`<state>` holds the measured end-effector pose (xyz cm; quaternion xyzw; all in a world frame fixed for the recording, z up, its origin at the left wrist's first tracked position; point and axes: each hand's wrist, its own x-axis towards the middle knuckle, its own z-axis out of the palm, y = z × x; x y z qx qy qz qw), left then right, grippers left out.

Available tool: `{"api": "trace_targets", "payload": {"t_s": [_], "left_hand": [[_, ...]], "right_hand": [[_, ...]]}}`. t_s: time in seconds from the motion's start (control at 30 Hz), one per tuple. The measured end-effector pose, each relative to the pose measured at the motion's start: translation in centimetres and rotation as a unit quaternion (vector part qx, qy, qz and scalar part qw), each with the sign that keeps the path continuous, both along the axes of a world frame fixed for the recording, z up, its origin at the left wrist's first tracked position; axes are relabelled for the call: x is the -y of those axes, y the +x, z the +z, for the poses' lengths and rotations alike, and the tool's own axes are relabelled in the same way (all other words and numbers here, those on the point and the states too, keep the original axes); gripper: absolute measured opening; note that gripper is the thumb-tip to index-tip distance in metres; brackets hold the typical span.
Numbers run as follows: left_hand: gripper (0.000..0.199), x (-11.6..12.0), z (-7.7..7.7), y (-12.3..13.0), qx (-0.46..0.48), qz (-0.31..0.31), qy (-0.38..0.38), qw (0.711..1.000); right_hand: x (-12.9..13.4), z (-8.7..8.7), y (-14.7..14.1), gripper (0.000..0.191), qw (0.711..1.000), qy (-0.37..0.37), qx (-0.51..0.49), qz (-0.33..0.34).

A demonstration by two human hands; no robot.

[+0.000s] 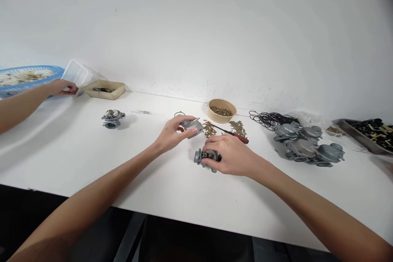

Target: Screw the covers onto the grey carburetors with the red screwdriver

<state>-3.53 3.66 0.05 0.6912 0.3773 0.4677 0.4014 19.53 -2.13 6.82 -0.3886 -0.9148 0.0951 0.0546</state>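
Between the fingers and thumb of my left hand (172,134) is a grey metal carburetor float bowl (193,127), raised over the table. My right hand (229,153) grips a carburetor body (210,156), its open side up with brass parts showing inside; the fingers hide its right part. Just behind my hands lie loose brass screws (209,128), a second heap of small screws (238,128) and a screwdriver (241,137) with a red handle. A thin black ring (179,113) is partly behind my left hand.
Another open carburetor (112,118) stands at left. A co-worker's hand (63,87) touches a clear plastic bin (75,74) near a blue basket (58,71) and a cream tray (115,93). Behind are a screw-filled bowl (211,114) and black rings (270,119); assembled carburetors (307,147) and a metal tray (353,134) are right.
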Motion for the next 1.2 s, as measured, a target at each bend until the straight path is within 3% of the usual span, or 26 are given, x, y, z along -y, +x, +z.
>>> {"api": "trace_targets", "payload": {"t_s": [0.33, 0.53, 0.8, 1.2], "left_hand": [[0.040, 0.5, 0.2, 0.3, -0.016, -0.002, 0.005, 1.000], [0.041, 0.5, 0.1, 0.3, -0.026, 0.001, 0.002, 1.000], [0.041, 0.5, 0.0, 0.3, -0.027, -0.002, 0.005, 1.000], [0.040, 0.5, 0.1, 0.3, -0.035, -0.001, 0.012, 0.999]], "right_hand": [[0.1, -0.4, -0.5, 0.016, 0.999, 0.005, -0.004, -0.037], [0.0, -0.7, -0.5, 0.020, 1.000, 0.013, 0.006, -0.018], [0.3, 0.0, 0.2, 0.018, 1.000, -0.022, -0.011, -0.017], [0.3, -0.6, 0.7, 0.016, 1.000, 0.028, -0.005, 0.013]]}}
